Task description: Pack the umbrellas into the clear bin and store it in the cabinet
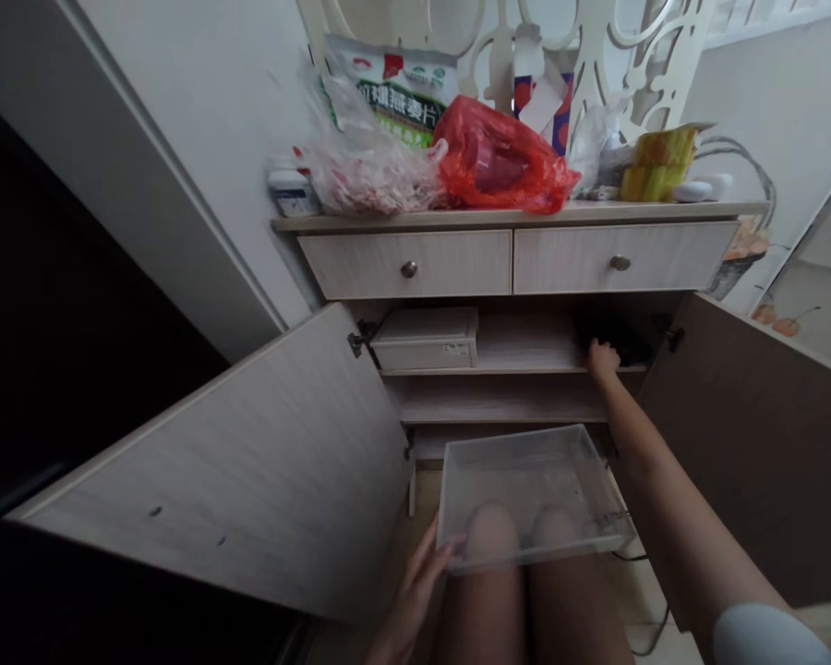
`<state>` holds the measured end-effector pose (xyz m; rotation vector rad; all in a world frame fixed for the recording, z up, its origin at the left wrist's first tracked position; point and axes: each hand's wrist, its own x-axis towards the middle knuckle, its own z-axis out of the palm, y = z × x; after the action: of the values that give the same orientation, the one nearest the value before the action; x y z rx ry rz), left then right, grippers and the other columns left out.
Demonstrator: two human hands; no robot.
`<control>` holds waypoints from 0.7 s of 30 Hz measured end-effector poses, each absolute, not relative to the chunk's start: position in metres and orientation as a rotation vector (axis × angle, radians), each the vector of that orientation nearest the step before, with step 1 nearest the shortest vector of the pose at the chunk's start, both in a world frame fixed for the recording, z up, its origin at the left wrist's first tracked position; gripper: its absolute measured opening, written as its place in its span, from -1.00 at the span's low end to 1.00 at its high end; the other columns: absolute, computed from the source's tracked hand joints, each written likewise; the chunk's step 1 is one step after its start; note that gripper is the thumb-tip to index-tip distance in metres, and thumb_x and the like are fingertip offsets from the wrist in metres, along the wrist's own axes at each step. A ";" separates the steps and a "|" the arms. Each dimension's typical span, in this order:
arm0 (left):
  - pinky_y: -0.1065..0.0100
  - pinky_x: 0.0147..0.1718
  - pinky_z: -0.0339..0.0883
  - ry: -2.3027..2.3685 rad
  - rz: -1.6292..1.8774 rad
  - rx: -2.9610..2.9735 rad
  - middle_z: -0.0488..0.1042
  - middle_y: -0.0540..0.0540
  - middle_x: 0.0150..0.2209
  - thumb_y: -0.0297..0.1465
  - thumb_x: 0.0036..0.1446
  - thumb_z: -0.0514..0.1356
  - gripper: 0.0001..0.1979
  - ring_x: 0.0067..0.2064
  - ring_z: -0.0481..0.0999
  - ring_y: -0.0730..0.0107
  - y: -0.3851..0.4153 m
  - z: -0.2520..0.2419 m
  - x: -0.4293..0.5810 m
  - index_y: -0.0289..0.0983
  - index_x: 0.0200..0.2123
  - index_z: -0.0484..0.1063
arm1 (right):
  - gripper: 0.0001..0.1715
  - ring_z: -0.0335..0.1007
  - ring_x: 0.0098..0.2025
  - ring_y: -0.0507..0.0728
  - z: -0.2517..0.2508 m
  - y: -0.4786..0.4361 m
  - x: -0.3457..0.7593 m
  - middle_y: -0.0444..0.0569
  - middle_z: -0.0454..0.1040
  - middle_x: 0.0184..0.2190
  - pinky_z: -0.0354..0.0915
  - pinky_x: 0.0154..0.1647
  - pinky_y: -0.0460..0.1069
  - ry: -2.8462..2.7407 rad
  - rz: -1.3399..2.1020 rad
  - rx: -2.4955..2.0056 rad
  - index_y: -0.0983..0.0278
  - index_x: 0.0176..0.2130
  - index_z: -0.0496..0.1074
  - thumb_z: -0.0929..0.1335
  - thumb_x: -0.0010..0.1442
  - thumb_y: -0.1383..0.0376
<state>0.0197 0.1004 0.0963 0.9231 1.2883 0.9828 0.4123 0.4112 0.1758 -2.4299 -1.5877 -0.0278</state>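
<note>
1. Clear bin [519,485]: on your knees [493,536], long axis left-right; left fingers [438,562] holding its near-left corner.
2. Black item [630,344]: upper shelf [526,347], behind your curled right fingers [604,356]; grip: cannot tell.

The plastic bin [519,471] rests on the knees [488,591], before the cabinet [457,268], the left hand [422,568] at its near left corner. On the upper shelf [526,351], a box [422,354] lies left; right, the right hand [604,360] meets an item [630,344] (hard to make out).
</note>
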 end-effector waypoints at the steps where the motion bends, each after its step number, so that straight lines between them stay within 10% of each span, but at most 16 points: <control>1: 0.08 0.31 0.08 1.282 0.981 0.925 0.46 -0.22 0.17 0.14 -0.09 0.30 -0.01 0.29 0.31 -0.04 0.101 0.096 0.019 -0.24 0.32 0.23 | -0.52 0.42 0.08 0.32 0.175 0.412 0.414 0.41 0.41 0.01 0.37 -0.04 0.12 -1.567 -0.031 -2.422 0.40 0.18 0.35 0.25 0.29 0.42; 12: 0.06 0.26 0.13 1.255 0.959 1.042 0.60 -0.16 -0.03 0.01 -0.04 0.30 -0.29 0.19 0.42 -0.02 0.108 0.125 0.025 -0.21 0.14 0.46 | -0.38 0.50 -0.31 0.14 0.195 0.332 0.465 0.06 0.58 -0.32 0.44 -0.27 -0.01 -1.129 0.600 -1.521 0.38 0.00 0.54 0.50 -0.04 0.17; 21: 0.01 0.29 0.04 1.225 0.969 1.051 0.59 -0.17 -0.02 -0.10 0.01 0.28 -0.37 0.27 0.34 0.01 0.111 0.131 0.034 -0.22 0.14 0.46 | -0.31 0.53 -0.19 0.21 0.221 0.176 0.446 0.06 0.61 -0.19 0.46 -0.15 0.06 -1.594 0.919 -1.315 0.25 -0.06 0.60 0.54 -0.12 -0.07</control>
<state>0.0341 0.1112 0.1314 1.0505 1.2248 0.9685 0.4459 0.1758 0.2211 -1.3150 -1.5938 0.9185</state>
